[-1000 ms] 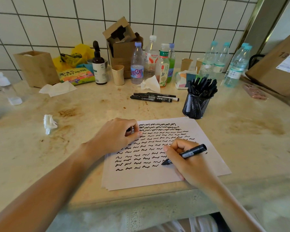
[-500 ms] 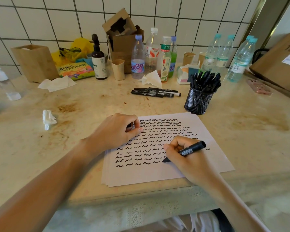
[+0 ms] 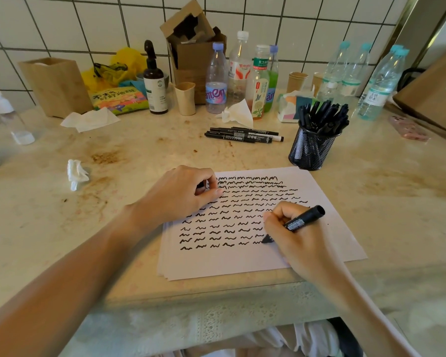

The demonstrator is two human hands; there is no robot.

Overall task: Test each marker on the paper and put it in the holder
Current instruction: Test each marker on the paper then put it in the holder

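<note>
Writing with one black marker (image 3: 303,221), the right hand (image 3: 298,239) curls fingers and thumb round the barrel, tip touching the paper (image 3: 327,243) at the end of the lowest squiggle row. Left hand (image 3: 177,195) rests on the sheet's upper left corner, fingers curled round a small dark object, probably the cap. Three or four markers (image 3: 242,136) lie side by side beyond the paper; the mesh holder (image 3: 310,150) stands just right of them, crowded with markers too many to count.

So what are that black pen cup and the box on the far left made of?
The pen cup looks like black wire mesh, probably painted metal: the markers inside show through its fine grid. The box looks like pale wood or bamboo, matt: flat tan panels with faint grain, though printed board can't be ruled out.
</note>
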